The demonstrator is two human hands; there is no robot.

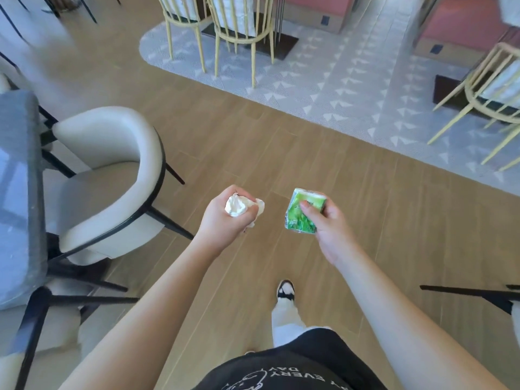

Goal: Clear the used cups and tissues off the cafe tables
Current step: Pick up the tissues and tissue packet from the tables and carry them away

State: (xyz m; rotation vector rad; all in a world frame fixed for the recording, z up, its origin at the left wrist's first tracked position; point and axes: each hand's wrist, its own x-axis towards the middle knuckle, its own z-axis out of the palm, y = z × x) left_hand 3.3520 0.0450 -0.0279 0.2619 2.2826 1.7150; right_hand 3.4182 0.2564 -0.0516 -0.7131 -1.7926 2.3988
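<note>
Being carried at the centre of the frame are a crumpled white tissue (235, 207), bunched inside the closed fist of the left hand (225, 213), and a green tissue packet (302, 211), pinched between thumb and curled fingers of the right hand (326, 220); collection is judged to be partly done, with disposal still outstanding, since no bin or cups are being shown. Open wooden floor (309, 153) is being offered ahead, while the way is being narrowed by the grey table (17, 192) and cream chair (112, 170) at left, the yellow-legged chairs (236, 38) at the top, and a dark chair leg (464, 292) at lower right.
</note>
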